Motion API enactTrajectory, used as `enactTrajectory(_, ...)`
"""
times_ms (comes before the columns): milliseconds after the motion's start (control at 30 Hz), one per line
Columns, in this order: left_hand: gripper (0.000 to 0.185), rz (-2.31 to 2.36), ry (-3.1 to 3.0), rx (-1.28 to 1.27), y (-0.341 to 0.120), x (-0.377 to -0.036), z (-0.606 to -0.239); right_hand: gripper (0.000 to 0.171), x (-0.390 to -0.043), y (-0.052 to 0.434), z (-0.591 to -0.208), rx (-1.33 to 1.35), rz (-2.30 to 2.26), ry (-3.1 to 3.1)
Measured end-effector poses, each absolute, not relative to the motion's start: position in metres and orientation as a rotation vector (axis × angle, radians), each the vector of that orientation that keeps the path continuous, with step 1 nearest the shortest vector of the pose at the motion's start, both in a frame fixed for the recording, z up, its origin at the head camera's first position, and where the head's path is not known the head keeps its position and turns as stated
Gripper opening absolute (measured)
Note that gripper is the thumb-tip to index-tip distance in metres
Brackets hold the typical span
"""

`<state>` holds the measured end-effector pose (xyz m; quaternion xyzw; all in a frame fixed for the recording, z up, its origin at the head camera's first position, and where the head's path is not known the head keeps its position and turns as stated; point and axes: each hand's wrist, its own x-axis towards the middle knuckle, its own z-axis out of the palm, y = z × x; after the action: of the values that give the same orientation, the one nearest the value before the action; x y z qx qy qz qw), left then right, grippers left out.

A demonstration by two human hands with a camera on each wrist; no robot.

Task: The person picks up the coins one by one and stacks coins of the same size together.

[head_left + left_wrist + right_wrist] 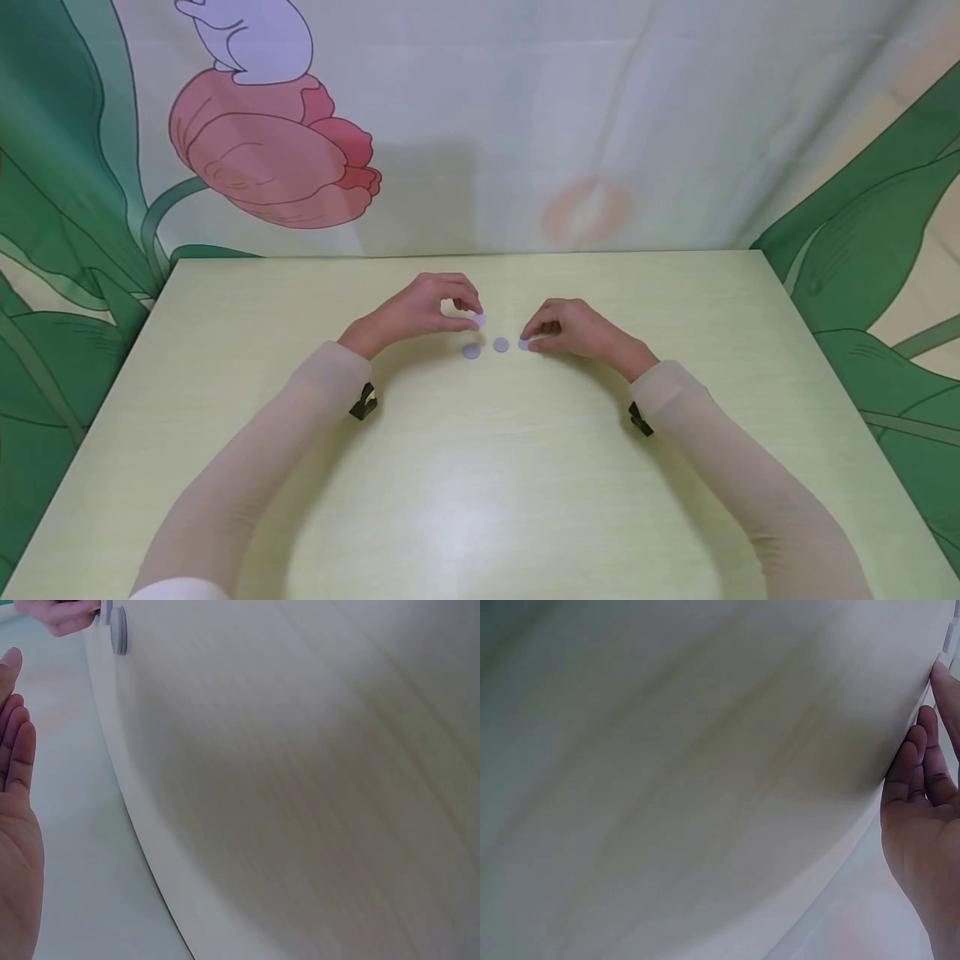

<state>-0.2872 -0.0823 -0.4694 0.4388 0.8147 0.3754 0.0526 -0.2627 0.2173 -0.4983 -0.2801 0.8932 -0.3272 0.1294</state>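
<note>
We have four small round discs near the middle of our pale green table, and they sit right between our two hands. Our left hand is lifted a little off the table, and its curled fingertips pinch one disc, the raised disc, just above the others. Our right hand rests low on the table, and its bent fingertips touch the right disc; we cannot tell for sure if it pinches that disc or only presses on it. Between the hands lie two more discs flat on the table: the left disc and the middle disc. These three low discs make a short row that runs from left to right, so the row points from one hand to the other. The left disc lies just below our left fingertips, so the left hand is nearer to it. The middle disc is a bit closer to our right hand. The discs are round, so they have no long side to line up with. In the left wrist view we see a grey disc on its edge at the top, next to the other hand's fingertips. Our sleeves are light beige, and a cloth with a big pink flower hangs behind the table.
</note>
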Motion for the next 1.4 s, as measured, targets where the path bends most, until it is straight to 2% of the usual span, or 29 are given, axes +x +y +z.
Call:
enactTrajectory(400,0.017,1.023,2.483,1.486,-0.072,-0.284,-0.472,0.014,-0.262,0.218,-0.497,-0.811,-0.967,2.587)
enactTrajectory(733,0.019,1.045,2.452,1.513,-0.064,-0.287,-0.476,0.014,-0.262,0.218,-0.497,-0.807,-0.962,2.585)
enactTrajectory(1067,0.017,1.009,2.445,1.397,-0.053,-0.290,-0.480,0.015,-0.263,0.219,-0.498,-0.827,-0.975,2.571)
enactTrajectory(1400,0.016,1.021,2.399,1.395,-0.042,-0.291,-0.485,0.014,-0.266,0.220,-0.499,-0.852,-0.940,2.580)
